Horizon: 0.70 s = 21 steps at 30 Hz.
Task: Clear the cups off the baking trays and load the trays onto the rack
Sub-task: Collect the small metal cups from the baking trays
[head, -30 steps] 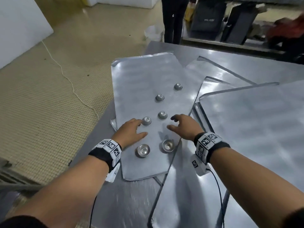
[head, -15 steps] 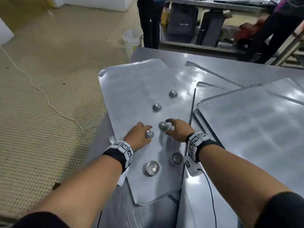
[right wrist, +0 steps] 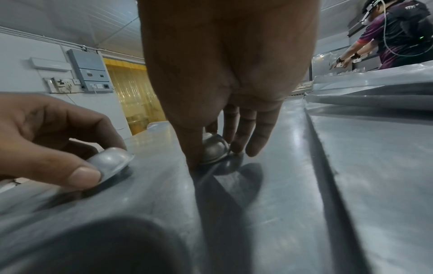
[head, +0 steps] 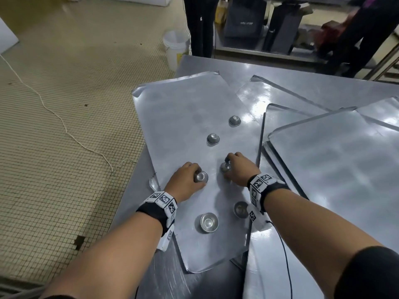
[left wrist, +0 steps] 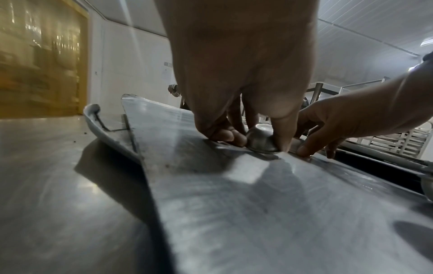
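A flat metal baking tray (head: 179,117) lies on the steel table and carries several small metal cups. My left hand (head: 197,176) pinches one upside-down cup (head: 201,177) between thumb and fingers, and that cup (right wrist: 110,163) is tilted with one rim edge off the tray. My right hand (head: 225,167) pinches the neighbouring upside-down cup (head: 224,168), whose rim (right wrist: 214,150) still touches the tray. Two more upside-down cups (head: 213,138) (head: 234,120) sit farther out. Two upright cups (head: 209,222) (head: 240,209) sit nearer me.
More trays (head: 334,169) overlap in a stack on the right. The table's left edge (head: 138,190) drops to a tiled floor with a white cord (head: 64,130). A white bucket (head: 176,48) and standing people (head: 198,24) are beyond the far edge.
Both hands moved forward onto the two middle cups and their fingers closed round them. The left cup has tipped up.
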Each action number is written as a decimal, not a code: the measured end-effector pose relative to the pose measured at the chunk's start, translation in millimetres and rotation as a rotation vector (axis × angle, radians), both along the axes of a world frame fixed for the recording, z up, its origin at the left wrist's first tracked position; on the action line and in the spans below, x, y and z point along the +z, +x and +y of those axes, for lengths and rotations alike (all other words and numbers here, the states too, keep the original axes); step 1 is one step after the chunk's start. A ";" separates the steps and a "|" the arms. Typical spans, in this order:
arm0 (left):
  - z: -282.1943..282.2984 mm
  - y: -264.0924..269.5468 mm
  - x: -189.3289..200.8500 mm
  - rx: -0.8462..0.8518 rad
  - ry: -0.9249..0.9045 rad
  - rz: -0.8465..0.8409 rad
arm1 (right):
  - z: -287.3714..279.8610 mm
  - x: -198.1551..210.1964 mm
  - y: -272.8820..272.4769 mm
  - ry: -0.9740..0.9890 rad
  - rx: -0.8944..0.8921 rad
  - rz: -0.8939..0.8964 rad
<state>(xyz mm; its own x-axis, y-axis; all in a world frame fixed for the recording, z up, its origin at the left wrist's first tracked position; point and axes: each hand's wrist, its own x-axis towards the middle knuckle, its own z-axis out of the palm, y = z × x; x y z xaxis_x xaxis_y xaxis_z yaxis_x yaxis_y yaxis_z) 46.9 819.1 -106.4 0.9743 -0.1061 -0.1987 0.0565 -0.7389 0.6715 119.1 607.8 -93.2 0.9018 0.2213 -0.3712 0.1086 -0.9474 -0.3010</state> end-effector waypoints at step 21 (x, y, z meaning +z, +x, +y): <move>4.4 -10.1 9.0 -0.053 0.086 -0.042 | -17.4 9.1 -24.1 0.119 0.001 -0.037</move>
